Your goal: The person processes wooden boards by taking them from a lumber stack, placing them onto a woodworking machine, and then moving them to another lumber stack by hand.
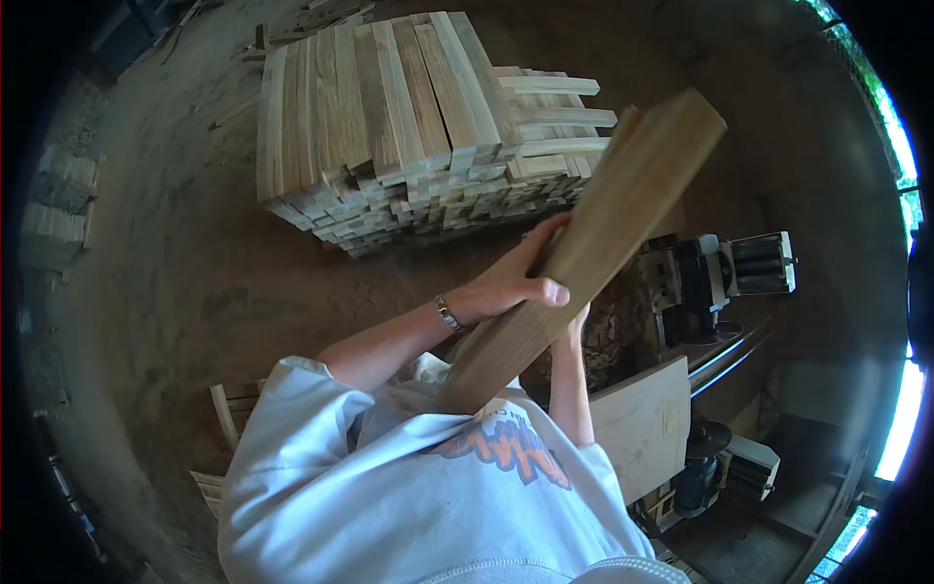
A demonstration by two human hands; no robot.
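Note:
A long wooden plank (623, 195) slants across the view, its near end against the front of the white shirt and its far end raised to the upper right. My left hand (516, 277), with a watch on the wrist, grips the plank's left side near the middle, thumb across the upper face. On the opposite side, my right hand (578, 326) holds the plank from beneath; its fingers are mostly hidden behind the wood. A second edge shows along the plank's far left side.
Ahead stands a large stack of planks (389, 107), with more lengths of wood (555, 117) at its right. A machine (710, 277) with metal rails and a pale board (642, 428) lie to my right. Wood scraps (311, 19) litter the floor behind the stack.

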